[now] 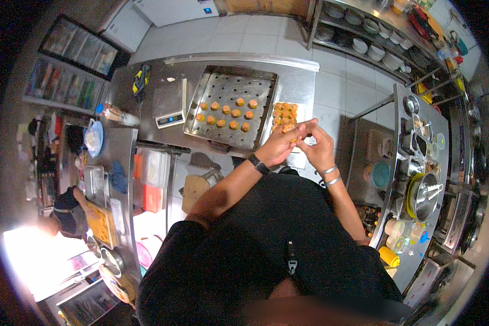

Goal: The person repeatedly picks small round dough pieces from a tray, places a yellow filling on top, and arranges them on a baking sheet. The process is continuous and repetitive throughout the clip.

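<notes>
My left hand (pixel 279 148), with a dark band at the wrist, curls round a small dumpling (pixel 289 128) with a bumpy orange top. My right hand (pixel 318 146), two light bands on its wrist, meets it with the fingertips pinched at the dumpling's yellowish side; the exact grip is partly hidden. Just beyond the hands, a packed group of similar orange dumplings (pixel 284 111) sits on a pale tray or board. To the left lies a square perforated metal steamer tray (pixel 223 81), where several dumplings (pixel 226 110) stand spaced in rows.
A digital scale (pixel 171 108) stands left of the steamer tray on the steel table (pixel 130 103). A bottle (pixel 119 116) lies nearby. On the right, a steel counter (pixel 399 117) carries bowls and containers. A wooden stool (pixel 195 191) is below. Another person (pixel 70 214) works at far left.
</notes>
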